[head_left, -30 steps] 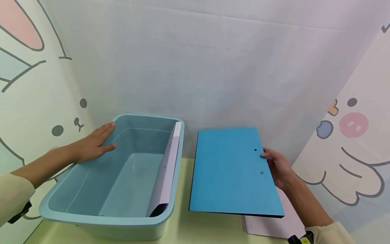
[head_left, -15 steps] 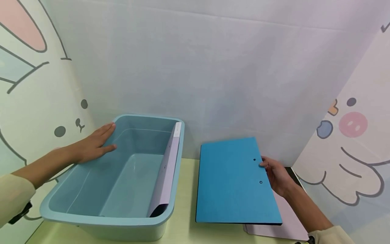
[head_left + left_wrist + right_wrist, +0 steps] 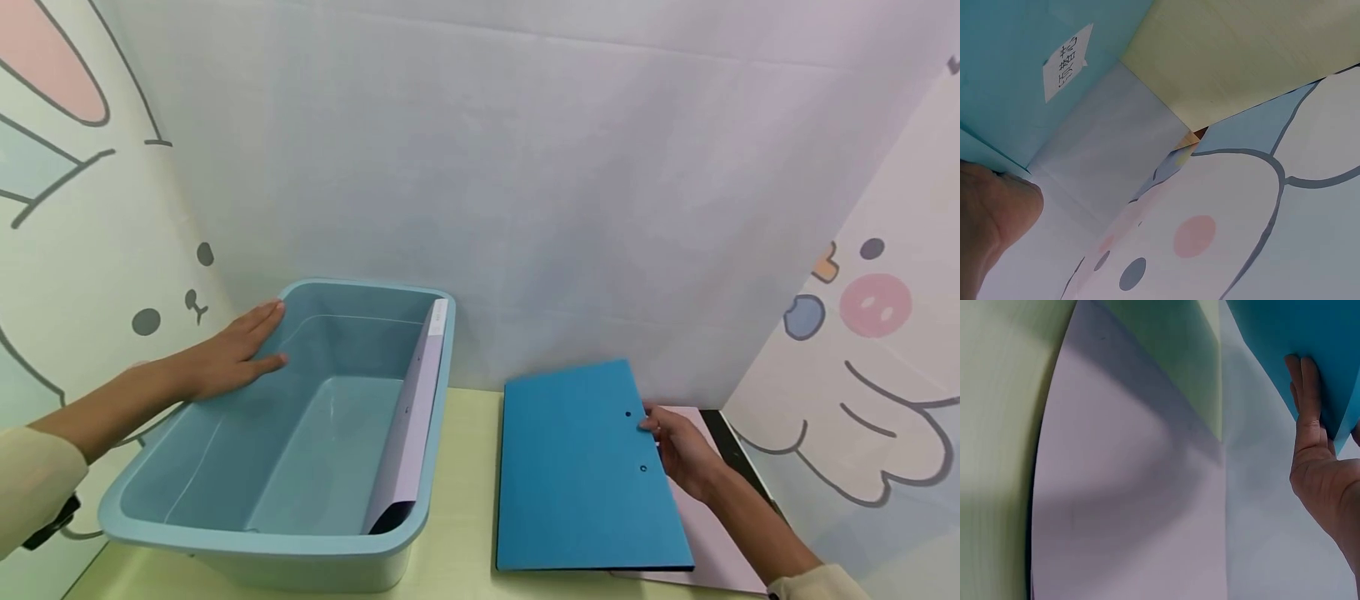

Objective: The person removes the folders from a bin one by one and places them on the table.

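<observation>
At the right of the head view, my right hand (image 3: 682, 450) pinches the right edge of a blue folder (image 3: 585, 475), thumb on top. The right wrist view shows my fingers (image 3: 1307, 387) spread flat along the underside of the folder, which is tilted above the table. Under it lies a pale purple folder (image 3: 1129, 487), partly covered. My left hand (image 3: 225, 358) rests with straight fingers on the left rim of a light blue plastic tub (image 3: 255, 542). Another pale purple folder (image 3: 412, 417) stands on edge inside the tub, leaning against its right wall.
A black strip with a white border (image 3: 731, 446) shows beside the purple folder on the pale green table (image 3: 465, 500). The tub's outer wall carries a handwritten white label (image 3: 1067, 62). Fabric walls with cartoon animals enclose the table.
My right hand has lowered the blue folder toward the table and drawn it slightly to the right, uncovering more of the black strip. The left hand and the tub have stayed put.
</observation>
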A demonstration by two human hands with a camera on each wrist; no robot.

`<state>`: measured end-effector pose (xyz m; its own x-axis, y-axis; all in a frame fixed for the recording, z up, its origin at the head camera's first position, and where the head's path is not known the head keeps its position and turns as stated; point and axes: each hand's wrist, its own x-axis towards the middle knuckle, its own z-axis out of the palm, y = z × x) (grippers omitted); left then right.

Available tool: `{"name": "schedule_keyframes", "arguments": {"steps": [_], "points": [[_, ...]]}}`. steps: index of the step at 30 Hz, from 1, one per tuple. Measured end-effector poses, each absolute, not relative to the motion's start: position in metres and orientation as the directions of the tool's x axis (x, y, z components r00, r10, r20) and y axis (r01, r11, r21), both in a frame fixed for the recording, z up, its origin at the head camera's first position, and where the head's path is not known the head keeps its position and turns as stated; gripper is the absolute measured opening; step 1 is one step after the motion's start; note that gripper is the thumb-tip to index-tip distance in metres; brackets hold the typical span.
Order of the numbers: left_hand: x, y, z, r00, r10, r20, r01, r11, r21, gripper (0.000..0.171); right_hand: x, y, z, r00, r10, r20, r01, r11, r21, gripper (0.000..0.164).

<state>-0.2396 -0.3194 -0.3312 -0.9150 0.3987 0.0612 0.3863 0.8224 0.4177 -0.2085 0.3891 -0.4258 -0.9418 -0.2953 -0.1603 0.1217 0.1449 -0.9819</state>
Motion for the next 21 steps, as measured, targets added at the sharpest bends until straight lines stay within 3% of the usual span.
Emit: {"name": "schedule_keyframes", "arguments": {"steps": [12, 21], "points": [[-0.238, -0.320, -0.330, -0.913, 0.402, 0.065, 0.391, 0.822, 0.413, 0.098, -0.212, 0.404, -0.453, -0.923, -0.300, -0.239, 0.185, 0.198, -0.963, 0.074], [-0.239, -0.321, -0.330, -0.915, 0.399, 0.057, 0.387, 0.832, 0.398, 0.100, -0.210, 0.405, -0.457, -0.941, -0.097, -0.324, 0.273, 0.351, -0.896, 0.075]]}}
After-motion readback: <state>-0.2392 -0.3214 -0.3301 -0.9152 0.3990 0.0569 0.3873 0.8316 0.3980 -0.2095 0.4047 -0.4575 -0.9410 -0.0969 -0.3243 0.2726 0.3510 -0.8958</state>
